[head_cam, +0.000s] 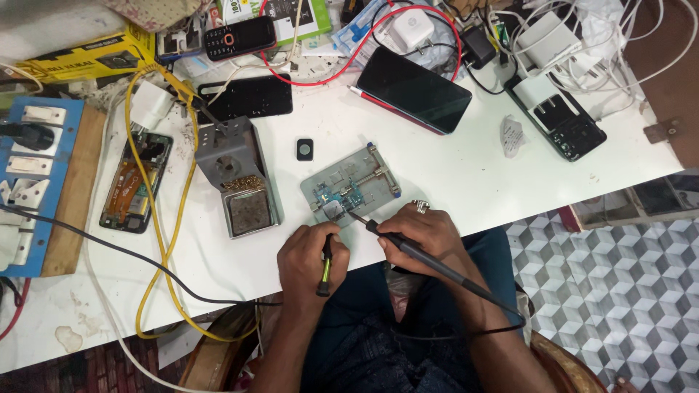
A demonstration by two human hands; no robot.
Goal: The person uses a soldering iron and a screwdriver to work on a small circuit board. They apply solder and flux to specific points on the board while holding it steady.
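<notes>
A small circuit board (336,199) is clamped in a grey metal holder (378,175) near the white table's front edge. My right hand (429,236) grips a black soldering iron (426,258), whose tip touches the board's near edge. My left hand (309,258) holds black tweezers (327,266) with a yellow-green stripe, their points close to the same spot on the board. The iron's cable runs back over my lap.
A grey soldering stand (237,178) with brass wool sits left of the holder. An opened phone (135,182) and a blue switch board (33,182) lie at the left. Dark phones (413,89), chargers and tangled cables crowd the far side. A yellow cable (167,247) loops across the table.
</notes>
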